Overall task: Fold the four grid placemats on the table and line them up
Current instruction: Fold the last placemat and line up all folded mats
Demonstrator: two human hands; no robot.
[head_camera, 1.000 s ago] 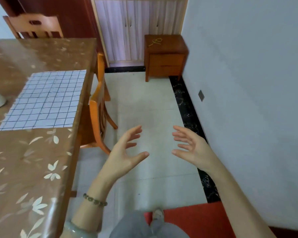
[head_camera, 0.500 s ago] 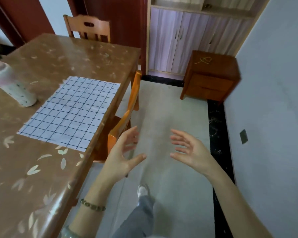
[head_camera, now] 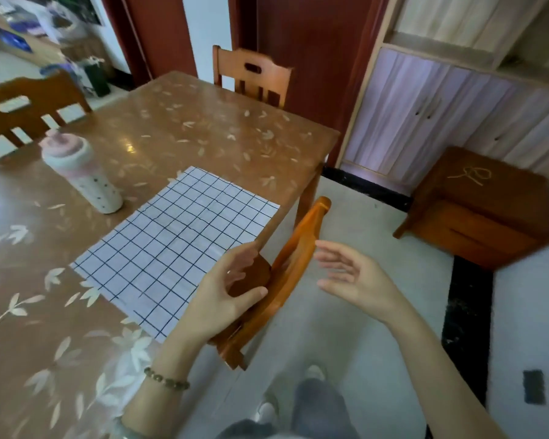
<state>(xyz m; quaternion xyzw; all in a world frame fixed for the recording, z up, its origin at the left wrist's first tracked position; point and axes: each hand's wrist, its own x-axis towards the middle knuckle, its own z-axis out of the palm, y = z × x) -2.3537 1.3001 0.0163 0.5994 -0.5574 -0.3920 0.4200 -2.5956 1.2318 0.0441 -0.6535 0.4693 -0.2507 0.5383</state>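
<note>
Here I see one grid placemat [head_camera: 175,245] lying flat by the table [head_camera: 203,128]'s right edge. The left hand [head_camera: 225,293] and right hand [head_camera: 352,274] hover with fingers spread, holding nothing.

One head cam, wide-angle, looks fwd & down from above the table [head_camera: 203,131] edge, close in.

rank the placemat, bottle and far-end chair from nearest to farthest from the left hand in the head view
1. placemat, on the table edge right beside the left hand
2. bottle, upright farther left on the table
3. chair, at the table's far end
</note>
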